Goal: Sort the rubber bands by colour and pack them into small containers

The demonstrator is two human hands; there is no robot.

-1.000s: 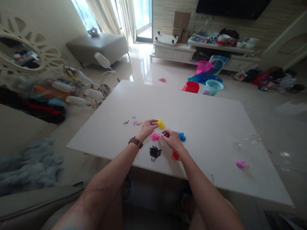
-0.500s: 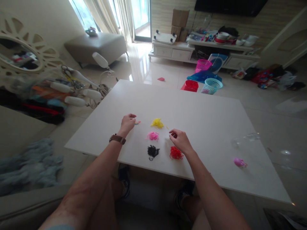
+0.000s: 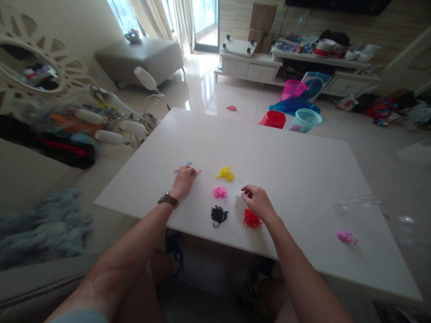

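My left hand (image 3: pixel 184 180) is low over the white table (image 3: pixel 286 166), fingers closed at a few small coloured rubber bands (image 3: pixel 198 172); fingertips partly hide them. A blue band (image 3: pixel 189 163) lies just beyond the knuckles. To the right, my right hand (image 3: pixel 258 200) hovers with fingers curled inward; anything in its fingertips is too small to make out. Between the hands lie piles of yellow rubber bands (image 3: pixel 225 173), pink rubber bands (image 3: pixel 219 193) and black rubber bands (image 3: pixel 219 216). Red rubber bands (image 3: pixel 252 218) form a pile partly under my right wrist.
A pink-purple object (image 3: pixel 346 237) lies at the table's right, near a clear plastic item (image 3: pixel 357 202). Past the far edge stand a red bin (image 3: pixel 274 120) and a light-blue basket (image 3: pixel 305 120). A lamp with white shades (image 3: pixel 109 137) is beside the left edge.
My left hand has turned and come down over the coloured bands, exposing bands beyond it. My right hand keeps nearly the same place and curl. The whole view has shifted slightly.
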